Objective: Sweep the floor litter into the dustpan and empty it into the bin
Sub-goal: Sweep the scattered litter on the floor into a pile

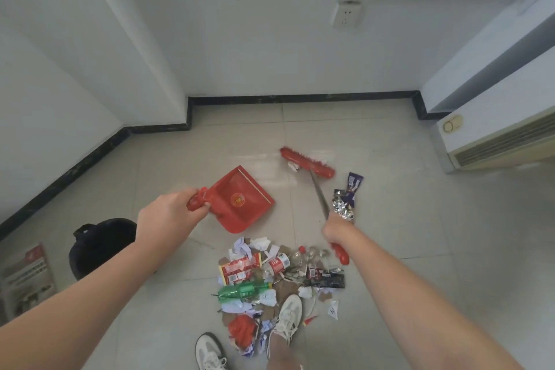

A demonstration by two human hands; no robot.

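White wall socket (347, 14) on far wall, slightly askew. Walls (240, 39) plain white, evenly lit. Straight below socket: black skirting (300, 98) along wall foot. Left of socket: projecting pier (126, 48), skirting stepping round it. Below socket: floor (390, 219) of large pale beige tiles, thin grout lines, faint sheen. Right of and below socket: cream floor-standing unit (495, 141), slatted grille, round dial (450, 125). Far left, well below socket: printed board (27, 276) low against wall.
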